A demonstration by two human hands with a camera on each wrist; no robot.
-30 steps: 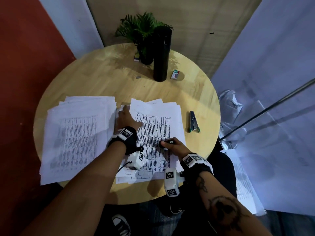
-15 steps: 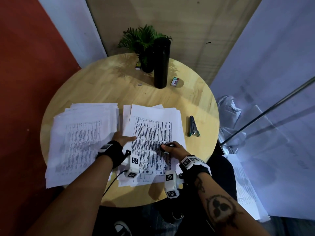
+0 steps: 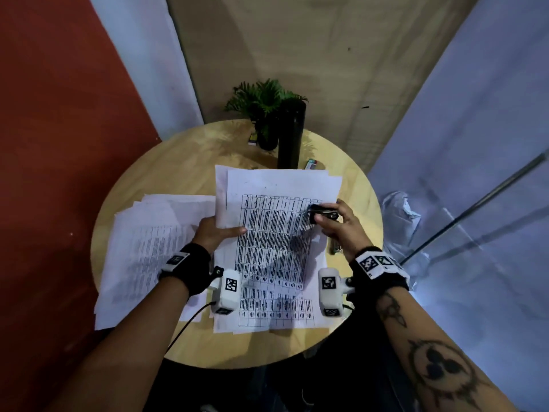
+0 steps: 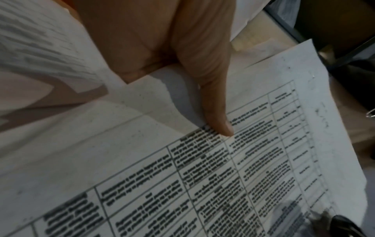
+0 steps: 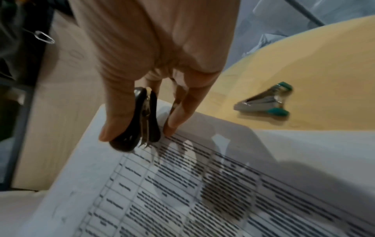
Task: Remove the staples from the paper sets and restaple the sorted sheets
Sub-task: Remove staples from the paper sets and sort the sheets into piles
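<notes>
A set of printed table sheets [image 3: 276, 233] is held up, tilted, above the round wooden table [image 3: 178, 162]. My left hand [image 3: 217, 233] grips its left edge, thumb [image 4: 215, 104] on the top sheet [image 4: 202, 176] and fingers hidden beneath. My right hand [image 3: 335, 221] pinches a black staple remover [image 3: 322, 214] between thumb and fingers at the sheet's upper right. In the right wrist view the remover's [image 5: 140, 121] metal claws touch the paper [image 5: 202, 184]. A green-handled stapler [image 5: 265, 102] lies on the table right of the sheets.
A spread pile of printed sheets [image 3: 154, 248] covers the table's left side. At the back stand a potted plant [image 3: 264, 114], a tall black bottle [image 3: 291, 135] and two small boxes [image 3: 312, 165]. More sheets lie under the held set.
The paper set has come up off the table. My left hand went from resting on the sheets to gripping their left edge. The right hand carried the remover toward the sheet's upper right.
</notes>
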